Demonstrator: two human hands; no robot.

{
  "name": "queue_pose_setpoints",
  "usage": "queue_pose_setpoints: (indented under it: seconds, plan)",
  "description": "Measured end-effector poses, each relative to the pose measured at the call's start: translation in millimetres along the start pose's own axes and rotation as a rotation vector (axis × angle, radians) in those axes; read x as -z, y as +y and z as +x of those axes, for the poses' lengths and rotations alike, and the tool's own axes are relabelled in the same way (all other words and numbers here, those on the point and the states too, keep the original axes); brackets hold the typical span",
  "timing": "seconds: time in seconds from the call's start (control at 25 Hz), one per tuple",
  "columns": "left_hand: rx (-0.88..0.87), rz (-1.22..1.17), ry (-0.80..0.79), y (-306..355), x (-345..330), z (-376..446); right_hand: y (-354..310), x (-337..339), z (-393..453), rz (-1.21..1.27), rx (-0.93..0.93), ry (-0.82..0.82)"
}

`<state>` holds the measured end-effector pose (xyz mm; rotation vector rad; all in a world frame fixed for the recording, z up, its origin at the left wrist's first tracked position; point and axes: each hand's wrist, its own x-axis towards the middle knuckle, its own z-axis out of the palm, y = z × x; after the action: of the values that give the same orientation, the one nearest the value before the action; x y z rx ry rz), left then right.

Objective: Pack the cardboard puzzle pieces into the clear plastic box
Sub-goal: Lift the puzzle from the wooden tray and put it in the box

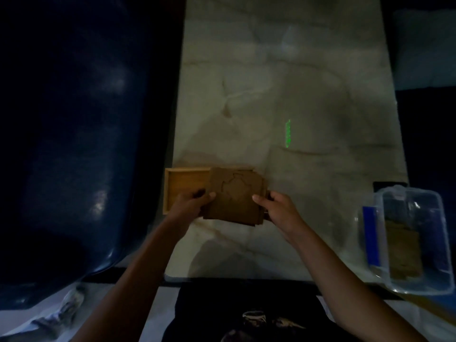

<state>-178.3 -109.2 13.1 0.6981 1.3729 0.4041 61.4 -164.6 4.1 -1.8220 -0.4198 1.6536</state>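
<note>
A stack of brown cardboard puzzle pieces (pixel 235 193) is held between both hands just above the pale table, overlapping the right part of a wooden tray (pixel 182 180). My left hand (pixel 195 201) grips the stack's left edge, thumb on top. My right hand (pixel 274 206) grips its right edge. The clear plastic box (pixel 441 243) stands at the table's right front corner, apart from the hands, with some brown cardboard pieces (pixel 404 253) lying inside it and a blue part (pixel 371 235) along its left side.
The scene is dim. A large dark blue rounded object (pixel 74 144) fills the left side next to the marble-patterned table (pixel 283 95). A green light mark (pixel 288 133) shows on the table. The table's front edge runs just below my forearms.
</note>
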Motion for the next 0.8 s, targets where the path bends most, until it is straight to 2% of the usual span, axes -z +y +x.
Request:
queue_pose_setpoints:
  seconds: [0.16,0.32,0.52,0.64,0.8]
  plan:
    - [-0.001,0.056,0.003,5,-57,-3,8,48,-24,-0.013,0.029,0.101]
    - [-0.037,0.193,-0.091,10,-126,-10,18,111,-50,-0.037,0.049,0.184]
    - [-0.067,0.331,-0.114,18,-210,-23,33,182,-78,-0.094,0.076,0.292]
    - [-0.158,0.516,-0.134,28,-261,-26,39,221,-91,-0.084,0.065,0.375]
    - [-0.335,0.719,-0.203,45,-344,-25,55,273,-111,0.060,0.076,0.511]
